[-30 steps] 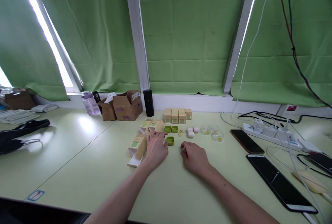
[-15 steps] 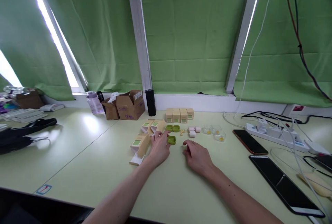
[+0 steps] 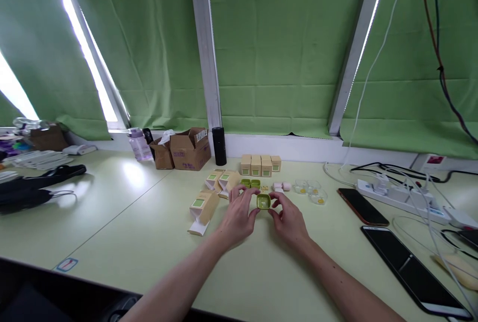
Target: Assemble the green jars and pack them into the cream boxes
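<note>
A small green square tray [image 3: 263,201] is held between my two hands above the table. My left hand [image 3: 240,211] pinches its left side with thumb and fingers. On the opposite side my right hand [image 3: 288,215] grips it the same way. Just behind stand two more green trays [image 3: 250,183], with tiny yellowish pieces [image 3: 264,187] beside them. Small pale pink blocks [image 3: 282,186] sit to the right of these, partly hidden by my right hand. Clear round cups [image 3: 309,190] with yellow bits inside lie farther right. Opened kraft cartons [image 3: 203,207] lie left of my left hand.
Several closed kraft boxes [image 3: 260,165] stand by the wall. Cardboard boxes [image 3: 190,150], a black cylinder [image 3: 219,146] and a lilac bottle [image 3: 140,145] are at the back left. Two phones [image 3: 363,206], a larger dark device [image 3: 413,269] and a power strip [image 3: 403,197] with cables occupy the right.
The green tray has been lifted and brought to the right, between both hands. My right hand has closed on its right side. The view has shifted slightly.
</note>
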Motion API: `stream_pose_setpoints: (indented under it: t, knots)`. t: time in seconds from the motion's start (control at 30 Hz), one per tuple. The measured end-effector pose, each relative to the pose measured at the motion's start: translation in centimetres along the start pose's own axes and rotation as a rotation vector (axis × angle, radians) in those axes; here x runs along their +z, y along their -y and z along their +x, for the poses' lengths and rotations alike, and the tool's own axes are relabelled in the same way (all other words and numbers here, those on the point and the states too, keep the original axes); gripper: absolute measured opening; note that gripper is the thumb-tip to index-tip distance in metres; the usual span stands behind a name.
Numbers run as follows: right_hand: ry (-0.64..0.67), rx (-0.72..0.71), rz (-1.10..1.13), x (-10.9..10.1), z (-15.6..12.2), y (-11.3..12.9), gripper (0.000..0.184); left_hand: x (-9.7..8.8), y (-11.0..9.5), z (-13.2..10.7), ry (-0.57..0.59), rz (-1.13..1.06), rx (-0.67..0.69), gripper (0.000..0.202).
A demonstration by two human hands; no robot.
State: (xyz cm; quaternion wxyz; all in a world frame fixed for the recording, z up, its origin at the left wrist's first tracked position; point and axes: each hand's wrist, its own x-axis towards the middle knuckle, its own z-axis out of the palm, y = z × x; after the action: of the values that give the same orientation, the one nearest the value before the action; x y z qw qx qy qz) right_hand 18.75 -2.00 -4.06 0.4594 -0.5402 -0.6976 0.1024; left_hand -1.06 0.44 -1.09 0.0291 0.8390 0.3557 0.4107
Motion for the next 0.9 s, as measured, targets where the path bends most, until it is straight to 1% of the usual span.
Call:
stream_pose_setpoints:
  t: [0.1, 0.17, 0.3, 0.47, 0.57, 0.63, 0.9]
  knots:
    - [-0.036, -0.054, 0.185, 0.0, 0.0, 0.1, 0.04, -0.2, -0.5, 0.0, -0.034, -0.001, 0.065, 0.048]
    - [-0.049, -0.084, 0.262, -0.2, 0.0, 0.4, 0.041, -0.4, -0.5, 0.0, -0.07, -0.011, 0.103, 0.048]
    - [-0.063, -0.103, 0.341, -0.5, -0.1, 1.2, 0.043, -0.6, -0.5, 0.1, -0.127, -0.037, 0.178, 0.045]
    - [-0.062, -0.103, 0.376, -0.7, -0.2, 1.5, 0.047, -0.9, -0.7, 0.3, -0.169, -0.059, 0.251, 0.035]
    - [-0.073, -0.09, 0.389, -0.7, -0.4, 1.5, 0.052, -0.9, -0.8, 0.5, -0.192, -0.054, 0.244, 0.032]
    - [-0.083, -0.093, 0.388, -0.7, -0.5, 1.5, 0.053, -0.9, -0.8, 0.5, -0.206, -0.059, 0.229, 0.031]
    - [-0.127, -0.142, 0.315, -0.8, -0.6, 1.9, 0.043, -0.4, -0.1, 0.5, -0.268, -0.112, 0.084, 0.022]
